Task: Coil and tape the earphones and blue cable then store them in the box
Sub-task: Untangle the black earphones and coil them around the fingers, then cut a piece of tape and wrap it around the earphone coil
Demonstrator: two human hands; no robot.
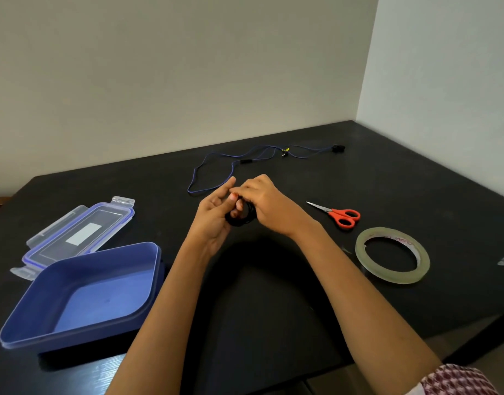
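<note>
- My left hand [213, 215] and right hand [263, 199] meet mid-surface [273, 295], fingers curled round the coiled black earphones [243, 218].
- Blue cable [233, 168] lies loose toward the far edge.
- Open box [74, 334] sits near the left edge.
- Scissors [336, 214] and tape [393, 277] lie toward the right edge.

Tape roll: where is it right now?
Head view: the tape roll lies flat on the table at the right, nearer the person than the red scissors.
</note>
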